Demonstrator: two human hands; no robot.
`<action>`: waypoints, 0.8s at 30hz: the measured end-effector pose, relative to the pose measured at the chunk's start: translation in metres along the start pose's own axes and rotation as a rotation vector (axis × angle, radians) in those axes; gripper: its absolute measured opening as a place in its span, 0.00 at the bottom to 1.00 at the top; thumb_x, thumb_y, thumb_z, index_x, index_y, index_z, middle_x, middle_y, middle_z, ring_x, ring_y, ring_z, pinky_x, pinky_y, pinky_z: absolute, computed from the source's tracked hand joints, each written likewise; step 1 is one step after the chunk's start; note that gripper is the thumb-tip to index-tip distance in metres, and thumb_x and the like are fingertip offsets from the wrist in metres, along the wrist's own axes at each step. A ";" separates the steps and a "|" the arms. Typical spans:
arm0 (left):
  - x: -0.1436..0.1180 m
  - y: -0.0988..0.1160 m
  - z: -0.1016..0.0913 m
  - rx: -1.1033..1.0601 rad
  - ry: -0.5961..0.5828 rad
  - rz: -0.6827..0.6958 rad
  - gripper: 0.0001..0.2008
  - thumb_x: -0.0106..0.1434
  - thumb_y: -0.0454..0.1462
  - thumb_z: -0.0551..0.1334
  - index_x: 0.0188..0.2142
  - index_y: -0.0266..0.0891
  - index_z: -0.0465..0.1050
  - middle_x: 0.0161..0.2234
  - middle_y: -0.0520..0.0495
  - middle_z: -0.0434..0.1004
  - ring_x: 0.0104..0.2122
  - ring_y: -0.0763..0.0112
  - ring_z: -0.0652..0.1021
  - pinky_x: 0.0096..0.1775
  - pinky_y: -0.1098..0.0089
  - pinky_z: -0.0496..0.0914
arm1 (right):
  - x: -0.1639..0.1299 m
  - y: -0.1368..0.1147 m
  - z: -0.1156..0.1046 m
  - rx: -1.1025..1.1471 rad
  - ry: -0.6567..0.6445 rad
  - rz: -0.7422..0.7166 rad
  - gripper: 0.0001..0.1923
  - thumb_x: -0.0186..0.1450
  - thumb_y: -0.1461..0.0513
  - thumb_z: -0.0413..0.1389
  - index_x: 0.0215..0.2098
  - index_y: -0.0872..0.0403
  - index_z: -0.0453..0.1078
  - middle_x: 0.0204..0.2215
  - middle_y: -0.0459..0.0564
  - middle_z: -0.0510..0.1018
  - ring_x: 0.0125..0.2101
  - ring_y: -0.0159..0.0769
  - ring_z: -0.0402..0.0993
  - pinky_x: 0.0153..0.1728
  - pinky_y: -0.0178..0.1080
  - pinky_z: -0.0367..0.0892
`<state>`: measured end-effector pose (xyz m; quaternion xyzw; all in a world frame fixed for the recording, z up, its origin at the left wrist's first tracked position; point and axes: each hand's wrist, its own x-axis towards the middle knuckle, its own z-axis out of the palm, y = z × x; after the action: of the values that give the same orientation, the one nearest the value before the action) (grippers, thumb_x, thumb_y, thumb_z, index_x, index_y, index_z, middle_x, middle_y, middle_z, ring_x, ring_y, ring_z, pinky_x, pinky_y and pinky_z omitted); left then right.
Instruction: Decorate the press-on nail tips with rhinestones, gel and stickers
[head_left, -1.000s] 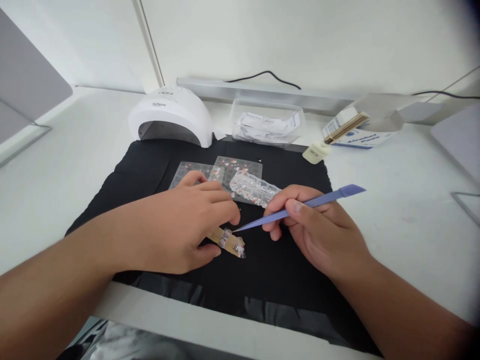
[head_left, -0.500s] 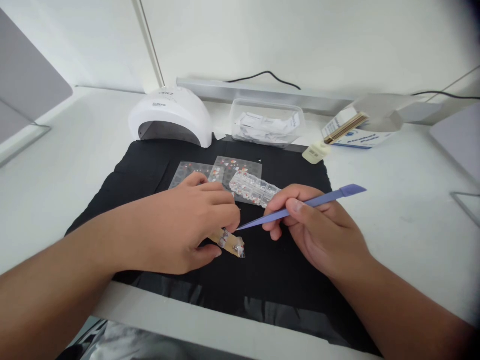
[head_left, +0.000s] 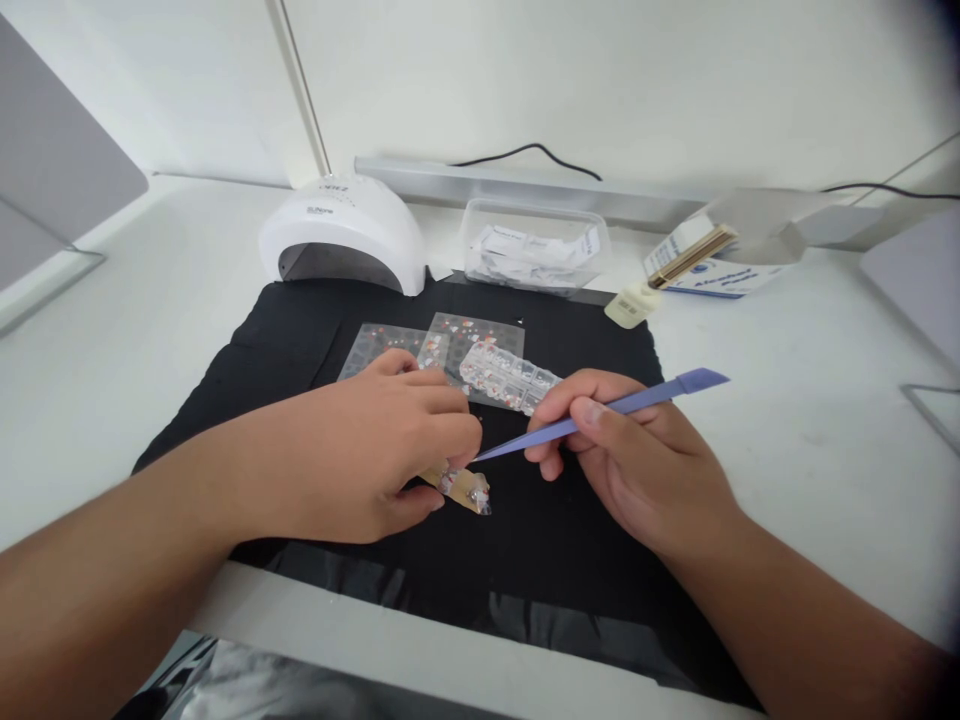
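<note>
- Head view: left hand [head_left: 375,455] pinches a tan strip [head_left: 465,487] flat on the black mat [head_left: 570,540], fingers closed on it.
- Right hand [head_left: 637,465] grips a purple pick [head_left: 600,412] like a pen; its tip is touching or just above the strip's near end, can't tell which.
- Risk: tiny gems on the strip could pop off and scatter if the tip pushes too hard or the strip slips.
- Clear gem box [head_left: 506,378] behind the hands, small stones inside.
- Plastic tub [head_left: 536,245] by the wall holds white packets.
</note>
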<state>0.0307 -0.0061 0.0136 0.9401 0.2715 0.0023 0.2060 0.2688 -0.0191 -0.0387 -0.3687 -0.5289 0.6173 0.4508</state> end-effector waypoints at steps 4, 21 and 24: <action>0.001 0.000 0.000 0.008 -0.017 -0.004 0.02 0.62 0.32 0.62 0.34 0.39 0.69 0.34 0.52 0.71 0.36 0.66 0.72 0.46 0.59 0.60 | 0.000 0.000 0.001 -0.005 0.006 0.005 0.10 0.68 0.61 0.56 0.31 0.53 0.78 0.23 0.47 0.80 0.21 0.29 0.74 0.23 0.31 0.69; 0.003 -0.002 0.001 -0.026 -0.030 0.019 0.03 0.62 0.31 0.62 0.35 0.40 0.72 0.35 0.51 0.73 0.37 0.66 0.73 0.42 0.62 0.63 | 0.000 -0.002 0.001 -0.056 0.004 0.003 0.10 0.67 0.58 0.57 0.31 0.55 0.77 0.23 0.48 0.79 0.22 0.30 0.73 0.23 0.33 0.68; 0.002 -0.003 0.002 -0.028 -0.024 0.029 0.04 0.62 0.30 0.62 0.35 0.40 0.72 0.35 0.50 0.73 0.37 0.65 0.73 0.43 0.62 0.64 | 0.000 -0.003 0.002 -0.063 0.006 0.011 0.10 0.67 0.58 0.58 0.31 0.55 0.76 0.23 0.48 0.79 0.21 0.31 0.73 0.23 0.34 0.68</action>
<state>0.0312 -0.0031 0.0107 0.9410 0.2553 -0.0020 0.2223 0.2672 -0.0194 -0.0355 -0.3874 -0.5449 0.6017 0.4371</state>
